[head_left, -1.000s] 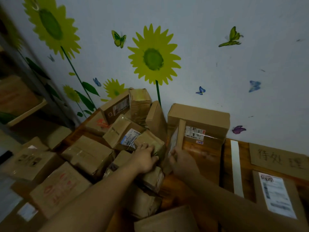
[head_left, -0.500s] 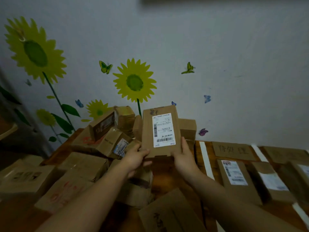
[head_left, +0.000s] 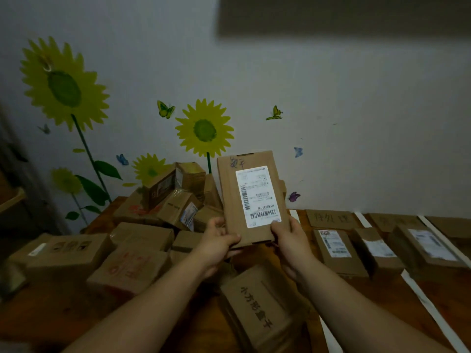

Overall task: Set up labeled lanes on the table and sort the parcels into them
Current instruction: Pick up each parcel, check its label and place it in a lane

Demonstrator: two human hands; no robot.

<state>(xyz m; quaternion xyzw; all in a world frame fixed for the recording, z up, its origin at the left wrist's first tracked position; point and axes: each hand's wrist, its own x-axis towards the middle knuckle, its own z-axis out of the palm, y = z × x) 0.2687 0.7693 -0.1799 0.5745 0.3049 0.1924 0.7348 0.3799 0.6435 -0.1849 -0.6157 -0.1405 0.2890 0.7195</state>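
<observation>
I hold a flat cardboard parcel (head_left: 229, 200) upright above the table, its white shipping label facing me and handwriting at its top. My left hand (head_left: 216, 240) grips its lower left corner and my right hand (head_left: 290, 240) grips its lower right corner, thumb on the label's edge. A heap of cardboard parcels (head_left: 142, 238) fills the table's left half. To the right, white tape strips (head_left: 362, 220) mark lanes, with handwritten cardboard signs (head_left: 331, 219) at the wall end. One labelled parcel (head_left: 336, 250) lies in the first lane, another (head_left: 377, 250) in the second and a third (head_left: 428, 247) further right.
A cardboard piece with handwritten characters (head_left: 257, 307) lies on the wooden table (head_left: 198, 327) under my forearms. The wall behind has sunflower and butterfly stickers (head_left: 204, 131). A shelf edge (head_left: 12, 200) shows at the far left.
I pulled the flat parcel out of the heap and raised it with both hands, label towards me. My view has swung right, bringing the taped lanes into sight.
</observation>
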